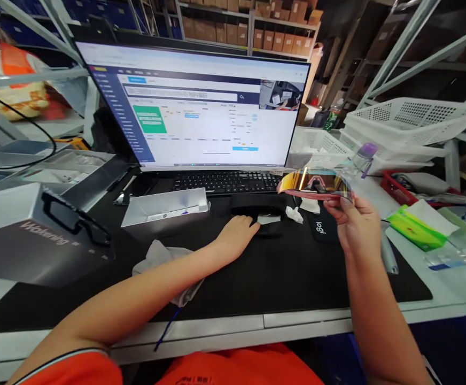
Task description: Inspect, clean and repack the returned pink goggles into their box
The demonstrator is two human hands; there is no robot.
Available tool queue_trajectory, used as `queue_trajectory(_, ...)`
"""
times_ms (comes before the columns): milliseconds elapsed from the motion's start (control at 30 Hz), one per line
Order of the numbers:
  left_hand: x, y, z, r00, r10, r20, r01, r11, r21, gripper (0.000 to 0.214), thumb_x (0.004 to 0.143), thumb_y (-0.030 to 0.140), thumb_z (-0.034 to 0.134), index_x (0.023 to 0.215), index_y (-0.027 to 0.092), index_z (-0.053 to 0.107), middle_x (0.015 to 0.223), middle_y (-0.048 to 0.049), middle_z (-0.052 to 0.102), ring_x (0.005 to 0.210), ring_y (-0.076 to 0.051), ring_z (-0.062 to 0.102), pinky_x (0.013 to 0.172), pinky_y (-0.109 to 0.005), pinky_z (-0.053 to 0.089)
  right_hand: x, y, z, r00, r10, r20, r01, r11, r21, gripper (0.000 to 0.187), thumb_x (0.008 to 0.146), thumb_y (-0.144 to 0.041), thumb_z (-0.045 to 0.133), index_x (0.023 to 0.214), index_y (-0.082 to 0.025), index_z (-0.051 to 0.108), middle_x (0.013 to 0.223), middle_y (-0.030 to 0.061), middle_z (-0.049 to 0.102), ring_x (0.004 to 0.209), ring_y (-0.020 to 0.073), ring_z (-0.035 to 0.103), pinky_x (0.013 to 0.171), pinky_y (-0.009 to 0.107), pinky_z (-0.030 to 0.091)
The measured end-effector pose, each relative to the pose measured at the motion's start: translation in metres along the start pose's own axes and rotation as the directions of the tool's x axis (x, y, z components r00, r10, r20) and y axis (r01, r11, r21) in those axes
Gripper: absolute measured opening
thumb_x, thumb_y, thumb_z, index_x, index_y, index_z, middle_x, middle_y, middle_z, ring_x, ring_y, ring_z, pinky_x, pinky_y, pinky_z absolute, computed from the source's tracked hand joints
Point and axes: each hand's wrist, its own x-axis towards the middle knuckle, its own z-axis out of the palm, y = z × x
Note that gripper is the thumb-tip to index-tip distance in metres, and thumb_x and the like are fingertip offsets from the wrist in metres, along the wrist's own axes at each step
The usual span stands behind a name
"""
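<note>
My right hand (355, 224) is raised above the black desk mat (265, 278) and grips a pair of sport sunglasses (315, 183) with a one-piece orange mirrored lens and a pink frame. My left hand (239, 233) rests on the mat with its fingers curled, its fingertips touching a black case (257, 206) and a small white slip. A white cloth (158, 256) lies under my left forearm. An open silver box (164, 208) sits left of that hand.
A monitor (201, 107) and a black keyboard (225, 182) stand behind the mat. Grey boxes and black glasses (72, 216) lie at the left. White baskets (405, 120), a clear spray bottle (363, 158) and green packets (417, 227) fill the right. A person in orange sits far left.
</note>
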Motion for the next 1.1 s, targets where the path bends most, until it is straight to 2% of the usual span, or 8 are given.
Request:
queue_trajectory(400, -0.014, 0.01, 0.013, 0.999, -0.025, -0.047, 0.025, 1.0, -0.012, 0.035, 0.098, 0.011, 0.047, 0.131, 0.016, 0.059, 0.132, -0.0151, 0.065, 0.126, -0.026, 0.059, 0.113, -0.046, 0.043, -0.021, 0.028, -0.018, 0.988, 0.139, 0.069, -0.139, 0.99, -0.006, 0.026, 0.073, -0.037, 0.087, 0.087, -0.018, 0.075, 0.077, 0.0014, 0.075, 0.069, 0.0125, 0.072, 0.074, 0.03, 0.066)
queue_trajectory(533, -0.025, 0.012, 0.002, 0.985, 0.01, -0.17, -0.017, 0.999, -0.036, 0.042, 0.09, 0.011, 0.055, 0.132, 0.014, 0.057, 0.137, -0.0158, 0.061, 0.131, -0.029, 0.055, 0.118, -0.049, 0.038, -0.023, 0.034, -0.014, 0.979, 0.186, 0.088, -0.189, 0.982, 0.024, 0.028, 0.07, -0.038, 0.089, 0.084, -0.019, 0.076, 0.077, 0.0017, 0.075, 0.066, 0.0124, 0.072, 0.072, 0.03, 0.066)
queue_trajectory(667, -0.048, 0.009, -0.02, 0.918, -0.064, -0.392, 0.003, 0.988, -0.155, 0.016, 0.091, 0.02, 0.058, 0.107, 0.02, 0.062, 0.11, -0.0098, 0.07, 0.108, -0.027, 0.065, 0.102, -0.047, 0.052, -0.03, 0.042, -0.007, 0.958, 0.227, 0.177, -0.227, 0.974, -0.02, 0.026, 0.071, -0.04, 0.088, 0.084, -0.02, 0.077, 0.082, 0.0028, 0.076, 0.071, 0.0137, 0.073, 0.073, 0.029, 0.066)
queue_trajectory(733, -0.058, 0.006, -0.031, 0.84, -0.194, -0.507, 0.069, 0.964, -0.255, 0.032, 0.086, 0.03, 0.068, 0.114, 0.021, 0.057, 0.114, -0.0114, 0.068, 0.11, -0.03, 0.064, 0.1, -0.05, 0.053, -0.035, 0.043, -0.003, 0.949, 0.23, 0.217, -0.221, 0.973, -0.068, 0.026, 0.075, -0.043, 0.084, 0.088, -0.02, 0.078, 0.085, 0.0039, 0.076, 0.074, 0.015, 0.073, 0.075, 0.031, 0.066)
queue_trajectory(800, -0.064, 0.006, -0.042, 0.795, -0.262, -0.547, 0.084, 0.941, -0.329, 0.071, 0.076, 0.034, 0.078, 0.136, 0.021, 0.044, 0.136, -0.0171, 0.058, 0.128, -0.035, 0.056, 0.108, -0.056, 0.049, -0.04, 0.042, 0.003, 0.945, 0.195, 0.262, -0.167, 0.978, -0.127, 0.027, 0.078, -0.045, 0.082, 0.091, -0.021, 0.079, 0.088, 0.0047, 0.076, 0.073, 0.0156, 0.073, 0.072, 0.031, 0.065)
queue_trajectory(900, -0.065, 0.011, -0.054, 0.834, -0.198, -0.515, 0.022, 0.945, -0.327, 0.104, 0.07, 0.033, 0.083, 0.154, 0.022, 0.021, 0.158, -0.0203, 0.036, 0.146, -0.038, 0.038, 0.118, -0.061, 0.039, -0.048, 0.036, 0.015, 0.929, 0.01, 0.37, 0.077, 0.972, -0.222, 0.027, 0.081, -0.046, 0.078, 0.087, -0.02, 0.079, 0.087, 0.006, 0.076, 0.074, 0.0169, 0.072, 0.064, 0.028, 0.063)
queue_trajectory(1000, -0.06, 0.018, -0.059, 0.87, -0.123, -0.477, -0.036, 0.95, -0.31, 0.097, 0.074, 0.03, 0.079, 0.154, 0.023, 0.024, 0.16, -0.0188, 0.037, 0.147, -0.038, 0.038, 0.12, -0.063, 0.035, -0.056, 0.03, 0.025, 0.849, -0.174, 0.5, 0.344, 0.899, -0.27, 0.025, 0.09, -0.044, 0.069, 0.089, -0.021, 0.079, 0.087, 0.0077, 0.076, 0.08, 0.0183, 0.073, 0.07, 0.03, 0.062)
queue_trajectory(1100, -0.055, 0.021, -0.058, 0.869, -0.161, -0.468, -0.031, 0.927, -0.375, 0.069, 0.081, 0.024, 0.07, 0.144, 0.022, 0.043, 0.152, -0.016, 0.048, 0.14, -0.034, 0.049, 0.116, -0.059, 0.043, -0.063, 0.027, 0.029, 0.803, -0.224, 0.551, 0.426, 0.864, -0.269, 0.027, 0.095, -0.043, 0.062, 0.092, -0.021, 0.078, 0.089, 0.0089, 0.077, 0.084, 0.0183, 0.073, 0.074, 0.031, 0.061)
